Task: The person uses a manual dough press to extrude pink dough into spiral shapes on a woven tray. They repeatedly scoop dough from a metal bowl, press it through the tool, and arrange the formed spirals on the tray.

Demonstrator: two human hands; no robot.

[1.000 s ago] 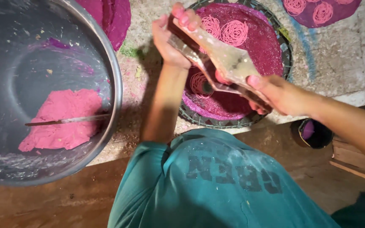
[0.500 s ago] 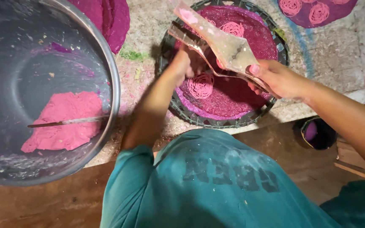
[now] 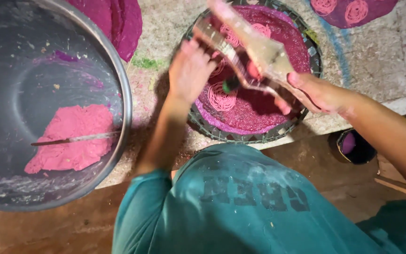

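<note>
Your round woven tray (image 3: 198,123) on the stained table (image 3: 377,70) already carries several pink spirals of pressed dough (image 3: 222,98) on its magenta surface, with bare patches toward the near and right side, so the tray looks roughly half filled. In the big steel bowl (image 3: 123,94) at your left a lump of pink dough (image 3: 69,138) waits with a knife (image 3: 71,139) lying across it, so there is plenty left to press.

Your right hand (image 3: 320,91) is clamped on the handles of the wooden dough press (image 3: 254,51), fingers curled tight around them. Your left hand (image 3: 190,70) rests at the tray's left edge beside the press; its fingers are blurred, so I cannot tell their state.

Since half a second ago, your left hand has come up and leftward, and the press has tilted farther over the tray.
</note>
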